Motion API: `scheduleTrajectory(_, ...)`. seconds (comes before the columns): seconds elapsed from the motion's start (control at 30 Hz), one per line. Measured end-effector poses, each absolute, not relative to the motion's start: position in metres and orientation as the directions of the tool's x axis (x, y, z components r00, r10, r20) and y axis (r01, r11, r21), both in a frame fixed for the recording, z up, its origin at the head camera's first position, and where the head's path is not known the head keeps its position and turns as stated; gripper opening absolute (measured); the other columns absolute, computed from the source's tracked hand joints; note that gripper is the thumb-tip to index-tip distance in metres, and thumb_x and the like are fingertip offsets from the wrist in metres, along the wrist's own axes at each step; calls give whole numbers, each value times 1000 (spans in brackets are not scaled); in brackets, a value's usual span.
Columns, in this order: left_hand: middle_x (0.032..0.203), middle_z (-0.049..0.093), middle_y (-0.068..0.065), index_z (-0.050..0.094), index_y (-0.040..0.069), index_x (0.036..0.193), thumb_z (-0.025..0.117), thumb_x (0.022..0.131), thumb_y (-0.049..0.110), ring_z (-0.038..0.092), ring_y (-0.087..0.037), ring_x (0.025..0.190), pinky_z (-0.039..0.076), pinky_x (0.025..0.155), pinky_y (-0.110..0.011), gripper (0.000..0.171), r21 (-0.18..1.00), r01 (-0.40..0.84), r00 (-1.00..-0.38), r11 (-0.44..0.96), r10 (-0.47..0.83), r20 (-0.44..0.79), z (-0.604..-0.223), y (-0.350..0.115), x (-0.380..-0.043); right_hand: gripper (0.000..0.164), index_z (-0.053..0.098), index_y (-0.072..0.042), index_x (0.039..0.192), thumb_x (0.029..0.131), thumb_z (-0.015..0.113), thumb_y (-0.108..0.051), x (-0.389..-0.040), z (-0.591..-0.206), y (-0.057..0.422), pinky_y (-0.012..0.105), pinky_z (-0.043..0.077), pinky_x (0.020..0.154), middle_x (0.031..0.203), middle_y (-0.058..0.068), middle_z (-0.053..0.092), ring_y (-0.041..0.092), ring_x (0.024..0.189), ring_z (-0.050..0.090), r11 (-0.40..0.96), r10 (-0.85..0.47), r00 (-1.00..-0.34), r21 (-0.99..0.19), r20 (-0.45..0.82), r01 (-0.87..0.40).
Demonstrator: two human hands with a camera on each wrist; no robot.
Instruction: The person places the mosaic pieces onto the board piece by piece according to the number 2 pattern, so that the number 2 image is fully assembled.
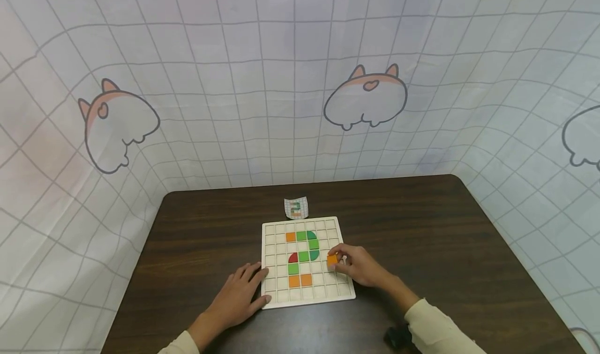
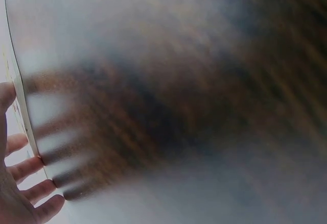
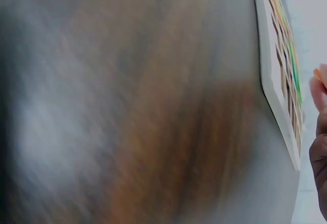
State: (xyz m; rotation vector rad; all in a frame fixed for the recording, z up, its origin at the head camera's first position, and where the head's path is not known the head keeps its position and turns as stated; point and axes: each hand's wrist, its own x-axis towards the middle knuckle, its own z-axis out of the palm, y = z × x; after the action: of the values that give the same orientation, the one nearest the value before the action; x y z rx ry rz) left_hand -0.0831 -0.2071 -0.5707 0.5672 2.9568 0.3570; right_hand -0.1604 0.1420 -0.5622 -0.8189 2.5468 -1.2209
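A pale square grid board [image 1: 276, 294] lies on the dark table, with orange, green and red tiles set in its cells in a winding shape. Over the board's right part, my right hand [image 1: 361, 266] pinches an orange square tile [image 1: 332, 260] between thumb and fingers. In the right wrist view only an edge of that orange tile [image 3: 318, 74] shows. My left hand [image 1: 236, 296] rests by the board's left edge, its fingers spread and the thumb touching the lower left corner. The left wrist view has the spread fingers [image 2: 25, 169] along the board's edge.
Just behind the board lies a small paper card [image 1: 296, 208] printted with a similar coloured shape. A black object [image 1: 397, 338] sits near the right sleeve at the front. Light checked cloth [image 1: 281, 109] with animal drawings surrounds the table [image 1: 211, 229] at the back and sides.
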Motion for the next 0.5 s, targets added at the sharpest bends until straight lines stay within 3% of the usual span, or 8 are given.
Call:
scheduleTrajectory(0.3,153,45,-13,49,17,148,61,95,55,43,-41,139,41,104,-61,67,256,341,-927,905,369,-69,-568,-206,-82,24,67,-13,118,95,71,-16,-150,-564,129,18,41,56,92,-4,61,0,59,47,492,-603,-797,-791,-8,-365)
scheduleTrajectory(0.5,153,45,-13,48,17,148,61,96,55,43,-41,139,41,105,-61,66,256,343,-927,904,370,-65,-568,-206,-82,22,68,-10,112,91,75,-15,-145,-568,118,19,45,62,89,-5,62,0,66,50,476,-639,-769,-779,12,-408)
